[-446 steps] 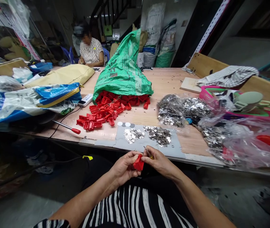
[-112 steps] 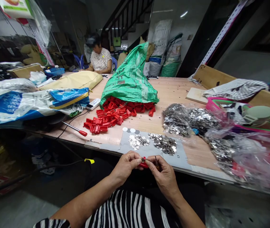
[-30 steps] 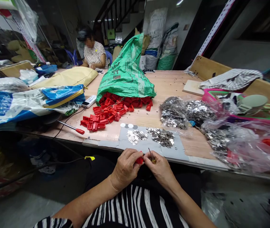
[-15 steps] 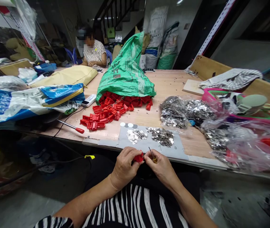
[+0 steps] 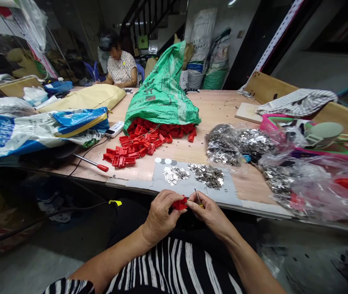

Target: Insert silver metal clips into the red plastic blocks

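My left hand (image 5: 162,211) is closed around a red plastic housing (image 5: 180,203), held just off the table's near edge. Thumb and fingertips of my right hand (image 5: 207,210) meet the housing's right side; a small metal bit seems to be pinched there, too tiny to make out. Tucked in the same hand is a thin metal-shafted tool with a yellow handle (image 5: 201,205), its shaft pointing up. In front of my hands, two heaps of small metal plates, a brighter heap (image 5: 175,175) and a darker heap (image 5: 207,176), lie on a grey mat (image 5: 158,179).
Red housings (image 5: 127,153) spill from a green woven sack (image 5: 164,102). Bagged metal plates (image 5: 225,145) and a pink basket (image 5: 267,124) stand at right. A red-tipped lever (image 5: 102,168) juts out at left, near blue-white sacking (image 5: 39,132). A co-worker (image 5: 121,69) sits across the table.
My right hand has shifted slightly right, and the tool's shaft now leans a little differently. More of the red housing's open side shows. The co-worker's arm has moved outward.
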### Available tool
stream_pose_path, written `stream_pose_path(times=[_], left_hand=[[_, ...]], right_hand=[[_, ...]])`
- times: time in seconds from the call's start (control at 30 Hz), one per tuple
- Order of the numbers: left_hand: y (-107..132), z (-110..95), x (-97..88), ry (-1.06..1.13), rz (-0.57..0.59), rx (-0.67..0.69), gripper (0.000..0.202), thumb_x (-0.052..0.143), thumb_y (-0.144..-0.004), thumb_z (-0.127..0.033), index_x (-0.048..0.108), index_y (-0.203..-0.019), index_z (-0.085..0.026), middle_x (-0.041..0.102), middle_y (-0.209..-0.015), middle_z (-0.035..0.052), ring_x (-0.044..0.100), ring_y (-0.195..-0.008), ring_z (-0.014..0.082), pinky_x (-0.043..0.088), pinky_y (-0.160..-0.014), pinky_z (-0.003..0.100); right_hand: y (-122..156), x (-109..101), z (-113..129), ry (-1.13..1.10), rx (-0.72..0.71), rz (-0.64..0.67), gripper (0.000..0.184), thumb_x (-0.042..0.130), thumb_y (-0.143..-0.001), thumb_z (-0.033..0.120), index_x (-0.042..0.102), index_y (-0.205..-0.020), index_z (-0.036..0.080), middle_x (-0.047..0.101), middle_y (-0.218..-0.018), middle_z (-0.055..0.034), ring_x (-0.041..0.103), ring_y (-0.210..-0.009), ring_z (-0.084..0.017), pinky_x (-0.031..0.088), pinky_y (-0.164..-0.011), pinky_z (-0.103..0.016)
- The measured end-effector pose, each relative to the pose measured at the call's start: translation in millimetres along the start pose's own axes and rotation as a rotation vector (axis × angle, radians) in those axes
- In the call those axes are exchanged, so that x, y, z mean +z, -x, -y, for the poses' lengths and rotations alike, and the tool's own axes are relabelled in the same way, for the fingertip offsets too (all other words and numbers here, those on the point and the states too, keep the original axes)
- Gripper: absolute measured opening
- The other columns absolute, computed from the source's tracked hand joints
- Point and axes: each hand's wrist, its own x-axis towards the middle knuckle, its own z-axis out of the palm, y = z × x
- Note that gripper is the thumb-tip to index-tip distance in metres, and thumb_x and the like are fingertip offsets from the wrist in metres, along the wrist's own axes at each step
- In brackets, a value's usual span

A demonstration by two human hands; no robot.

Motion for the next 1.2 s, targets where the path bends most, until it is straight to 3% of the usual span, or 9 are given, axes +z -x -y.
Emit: stream_pose_path(times=[0.2,0.43,0.77,1.2], left_hand=[[-1,3,0.7,0.043,0.017,-0.074,0.038,0.070,-0.075,-0.015,0.058,-0.111,-0.020,0.066,-0.096,0.0050,0.061,-0.088,0.0176,0.052,-0.080,0.032],[-1,3,0.2,0.074,0.044,-0.117,0.022,0.066,-0.079,-0.015,0.060,-0.100,-0.019,0.067,-0.094,0.0051,0.063,-0.088,0.0174,0.053,-0.079,0.031],[2,6,0.7,0.005,0.068,0.018,0.025,0.065,-0.081,-0.015,0.059,-0.105,-0.018,0.069,-0.097,0.0062,0.065,-0.091,0.0171,0.053,-0.083,0.030],[8,4,4.7,-0.048,0.035,0.030,0.020,0.064,-0.083,-0.023,0.060,-0.103,-0.017,0.071,-0.093,0.0062,0.066,-0.084,0.0176,0.054,-0.076,0.029]], right_hand=[[-2,1,-1,-0.050,0.011,0.000,0.042,0.067,-0.072,0.057,0.046,-0.076,0.021,0.037,-0.057,0.0085,0.027,-0.047,-0.006,0.019,-0.044,-0.021],[0,2,1,-0.020,-0.009,-0.031,0.039,0.065,-0.074,0.056,0.049,-0.076,0.020,0.039,-0.057,0.0077,0.030,-0.048,-0.007,0.022,-0.044,-0.022],[-4,-2,-10,0.089,-0.145,-0.082,0.027,0.064,-0.080,0.043,0.051,-0.077,0.020,0.050,-0.073,0.0025,0.045,-0.066,-0.012,0.038,-0.061,-0.024],[-3,5,-12,0.203,-0.205,-0.071,0.019,0.055,-0.083,0.035,0.044,-0.075,0.021,0.044,-0.073,0.0035,0.041,-0.066,-0.012,0.036,-0.060,-0.024]])
